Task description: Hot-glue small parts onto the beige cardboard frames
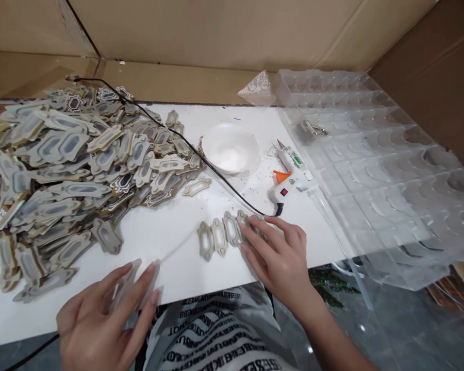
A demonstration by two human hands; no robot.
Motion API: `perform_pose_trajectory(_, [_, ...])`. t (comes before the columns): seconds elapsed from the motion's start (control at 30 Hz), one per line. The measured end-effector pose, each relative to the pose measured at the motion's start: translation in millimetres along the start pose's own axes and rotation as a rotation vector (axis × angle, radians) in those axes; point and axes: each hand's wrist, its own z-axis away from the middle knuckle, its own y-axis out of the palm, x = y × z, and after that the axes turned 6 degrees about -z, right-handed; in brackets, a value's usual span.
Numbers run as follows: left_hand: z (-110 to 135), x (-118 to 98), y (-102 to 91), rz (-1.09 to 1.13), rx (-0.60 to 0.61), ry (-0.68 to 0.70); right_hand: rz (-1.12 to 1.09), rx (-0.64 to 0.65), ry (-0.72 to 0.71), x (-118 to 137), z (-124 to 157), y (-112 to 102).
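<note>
A big heap of flat grey and gold cut-out pieces [69,170] covers the left of the white table [166,242]. A short row of these pieces [218,236] lies side by side near the table's front edge. My right hand [278,255] rests flat on the right end of that row, fingers spread. My left hand [108,314] is at the front edge, blurred, with a clear or pale flat piece [133,281] between its fingers. One loose piece [196,187] lies alone near the heap.
A white bowl [232,149] sits mid-table. A white glue gun [292,178] with an orange trigger lies to its right, its black cord [201,157] running across the heap. Stacked clear plastic trays [386,170] fill the right. Cardboard walls stand behind.
</note>
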Motion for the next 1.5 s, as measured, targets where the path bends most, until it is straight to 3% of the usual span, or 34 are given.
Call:
perform_pose_trajectory(0.27, [3.3,-0.9,3.7,0.161,-0.051,0.346,-0.08,-0.055,0.075,-7.4,4.6,-5.3])
perform_pose_trajectory(0.43, [9.4,-9.5,-0.3,0.284,-0.021,0.35,-0.137,-0.127,0.062,3.2,10.0,-19.0])
perform_pose_trajectory(0.67, [-20.6,-31.0,-3.7,0.43,-0.047,0.391,-0.492,-0.005,-0.198,46.2,11.7,-17.6])
perform_pose_trajectory(0.77, [-37.4,-43.2,-5.8,0.443,-0.079,0.333,-0.514,0.009,-0.187,48.2,10.0,-14.5])
perform_pose_trajectory(0.97, [-61.1,-65.1,-4.8,0.439,-0.126,0.419,-0.48,-0.003,-0.155,36.1,9.1,-21.7])
perform_pose_trajectory(1.23, [-64.5,-54.7,20.9,0.387,-0.047,0.064,-0.091,-0.201,-0.052,-17.3,2.0,-20.4])
perform_pose_trajectory(1.5, [-65.5,-53.6,27.8,0.294,0.049,0.015,0.047,-0.177,-0.098,-29.9,4.0,-9.7])
